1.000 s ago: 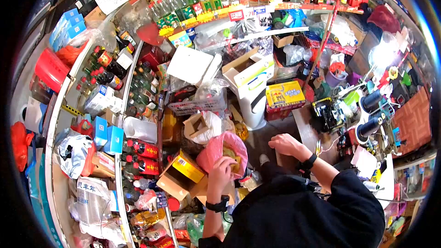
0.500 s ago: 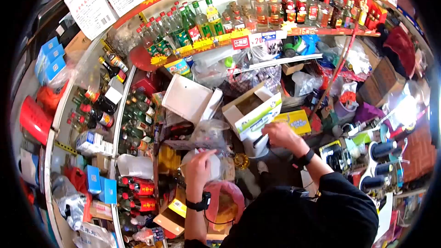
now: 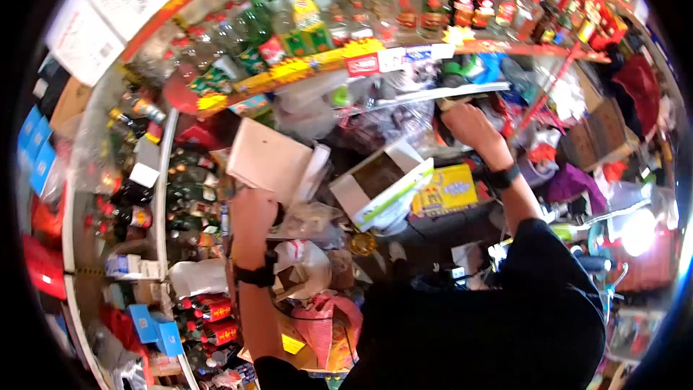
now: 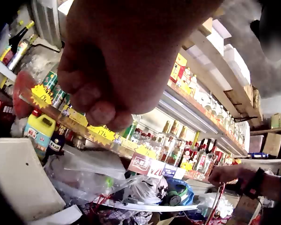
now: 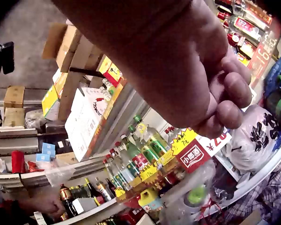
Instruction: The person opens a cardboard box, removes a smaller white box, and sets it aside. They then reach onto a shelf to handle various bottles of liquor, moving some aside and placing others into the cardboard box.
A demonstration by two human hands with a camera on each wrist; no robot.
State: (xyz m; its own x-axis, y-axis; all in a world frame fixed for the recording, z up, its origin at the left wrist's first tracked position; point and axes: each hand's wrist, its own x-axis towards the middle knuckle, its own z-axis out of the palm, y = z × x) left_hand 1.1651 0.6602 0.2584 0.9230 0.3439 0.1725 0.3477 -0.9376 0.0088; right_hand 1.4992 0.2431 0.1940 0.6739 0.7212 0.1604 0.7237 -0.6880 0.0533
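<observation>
My left hand is raised over the left side of the clutter, beside a white foam lid. In the left wrist view its fingers are loosely curled, with nothing seen in them. Farther forward, my right hand reaches out near the low shelf edge, above a yellow box. The right wrist view shows its fingers loosely bent too, and no object in them. An open white-and-green carton stands between the two hands.
A shelf of liquor bottles with yellow price tags runs across the front. More bottles line the left shelves. A pink woven sack sits below my left arm. A thin red pole leans right of my right hand.
Both hands have moved forward and apart, the left from the pink sack toward the foam lid, the right past the carton toward the shelf. The head view has shifted toward the bottle shelf.
</observation>
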